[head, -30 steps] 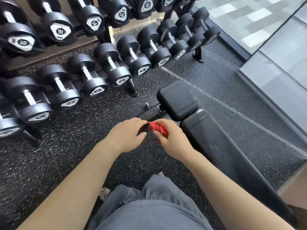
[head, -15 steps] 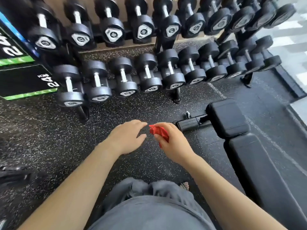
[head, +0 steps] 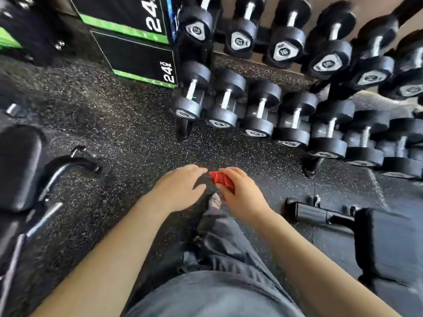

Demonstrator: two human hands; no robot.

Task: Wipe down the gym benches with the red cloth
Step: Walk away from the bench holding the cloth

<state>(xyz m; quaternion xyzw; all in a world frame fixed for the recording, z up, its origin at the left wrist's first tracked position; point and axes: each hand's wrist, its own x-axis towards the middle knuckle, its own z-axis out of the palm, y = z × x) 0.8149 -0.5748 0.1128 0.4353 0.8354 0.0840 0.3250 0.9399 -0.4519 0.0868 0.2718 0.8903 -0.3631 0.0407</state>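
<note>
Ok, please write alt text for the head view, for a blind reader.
The right hand pinches a bunched red cloth over gym floor, the open left hand close beside it. The left bench and right bench flank the person, racked dumbbells ahead.

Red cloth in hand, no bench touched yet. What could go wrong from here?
1. The red cloth is bunched small in the right hand; wiping like that would likely cover little surface.
2. The left hand is open beside the cloth, not gripping it, so it could slip to the floor.
3. The bench base bar lies near the foot: possible trip.
</note>
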